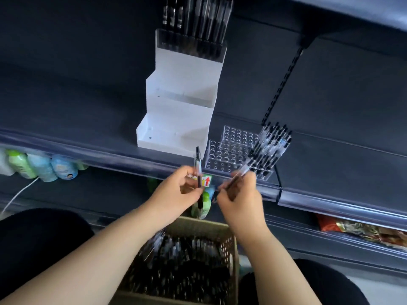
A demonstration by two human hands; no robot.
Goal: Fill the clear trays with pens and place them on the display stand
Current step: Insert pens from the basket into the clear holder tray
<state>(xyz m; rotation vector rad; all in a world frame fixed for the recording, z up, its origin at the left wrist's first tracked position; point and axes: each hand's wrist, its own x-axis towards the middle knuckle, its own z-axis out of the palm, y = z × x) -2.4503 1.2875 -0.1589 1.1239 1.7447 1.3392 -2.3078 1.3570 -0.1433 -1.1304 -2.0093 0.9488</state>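
A white stepped display stand (176, 111) sits on the dark shelf, its top step carrying a clear tray of black pens (196, 25). To its right stand a clear tray (229, 150) with open holes and, at its right end, a batch of upright pens (272, 146). My left hand (178, 190) pinches one pen (198, 166) upright in front of the shelf edge. Just below that tray, my right hand (240, 199) grips another pen (242, 170), tilted toward the tray's front row.
A tan perforated basket (231, 245) full of loose black pens sits below my forearms. Bottles (41, 166) line the lower shelf at left, and snack packets (356, 227) lie at lower right. A shelf bracket (284, 78) rises behind the tray.
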